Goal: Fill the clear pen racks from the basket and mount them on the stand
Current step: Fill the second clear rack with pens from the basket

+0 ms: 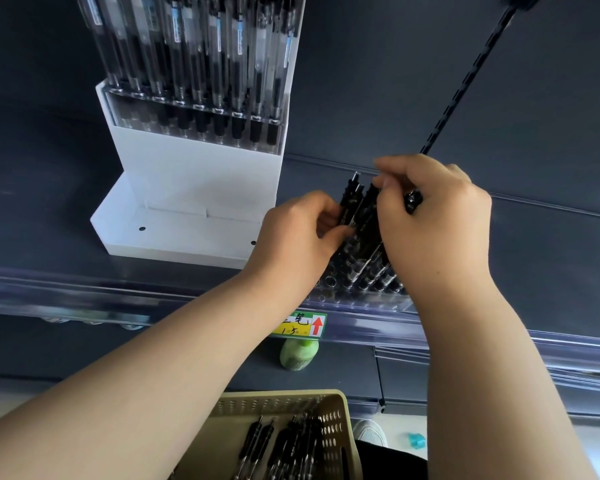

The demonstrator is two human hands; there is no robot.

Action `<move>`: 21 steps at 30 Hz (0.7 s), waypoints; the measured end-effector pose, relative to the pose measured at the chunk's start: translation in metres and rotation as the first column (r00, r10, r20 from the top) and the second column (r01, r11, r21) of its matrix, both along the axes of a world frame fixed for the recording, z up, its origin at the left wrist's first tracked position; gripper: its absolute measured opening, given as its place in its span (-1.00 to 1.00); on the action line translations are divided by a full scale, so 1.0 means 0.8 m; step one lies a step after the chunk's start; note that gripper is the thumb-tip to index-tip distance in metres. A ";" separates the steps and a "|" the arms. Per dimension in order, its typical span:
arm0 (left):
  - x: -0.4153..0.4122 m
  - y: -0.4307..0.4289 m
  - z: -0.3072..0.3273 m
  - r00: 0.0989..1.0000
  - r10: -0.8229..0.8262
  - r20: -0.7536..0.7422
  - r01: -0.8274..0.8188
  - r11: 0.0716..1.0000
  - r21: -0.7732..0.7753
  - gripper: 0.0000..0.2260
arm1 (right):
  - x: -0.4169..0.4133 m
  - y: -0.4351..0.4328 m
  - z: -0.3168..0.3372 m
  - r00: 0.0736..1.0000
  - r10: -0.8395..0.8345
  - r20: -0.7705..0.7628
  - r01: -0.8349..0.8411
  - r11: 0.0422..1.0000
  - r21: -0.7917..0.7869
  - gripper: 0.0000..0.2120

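The left hand [298,230] is gripping, with fingers curled, the black pens [352,199] standing in the clear plastic pen rack [354,289]. This rack is lying on the dark grey shelf [551,258] just right of the white display stand [194,188]. The right hand [433,216] is pinching 1 of the black pens above the rack, with more bunched in its palm. The beige perforated basket [336,410] is sitting below, holding loose pens. 1 filled clear rack [194,109] is hanging on the stand.
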State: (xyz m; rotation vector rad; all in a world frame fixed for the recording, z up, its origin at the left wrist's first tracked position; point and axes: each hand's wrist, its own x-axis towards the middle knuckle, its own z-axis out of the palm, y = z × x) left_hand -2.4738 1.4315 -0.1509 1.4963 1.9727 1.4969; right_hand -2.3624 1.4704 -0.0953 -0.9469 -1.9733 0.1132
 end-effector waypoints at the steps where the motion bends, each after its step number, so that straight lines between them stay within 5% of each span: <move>1: 0.000 0.000 -0.002 1.000 -0.003 0.010 0.003 1.000 -0.021 -0.85 | 0.001 -0.001 0.001 1.000 0.001 -0.001 -0.001 1.000 0.005 -0.77; 5: -0.003 -0.003 -0.009 1.000 -0.009 0.008 0.009 0.994 -0.110 -0.80 | 0.002 -0.002 0.004 1.000 0.010 -0.011 -0.009 1.000 0.027 -0.77; 11: -0.016 -0.035 0.004 0.976 -0.023 -0.216 0.004 0.996 -0.090 -0.76 | 0.006 -0.025 0.004 0.998 0.052 -0.028 -0.046 0.979 0.198 -0.76; 15: -0.026 -0.086 0.004 0.788 -0.049 -0.614 -0.004 0.996 -0.085 -0.71 | 0.014 -0.057 -0.016 0.986 0.115 0.124 -0.150 0.932 0.330 -0.76; 21: -0.035 -0.154 -0.003 0.694 -0.111 -0.711 -0.111 0.960 -0.258 -0.66 | 0.009 -0.105 -0.053 0.947 0.190 0.258 -0.244 0.950 0.194 -0.77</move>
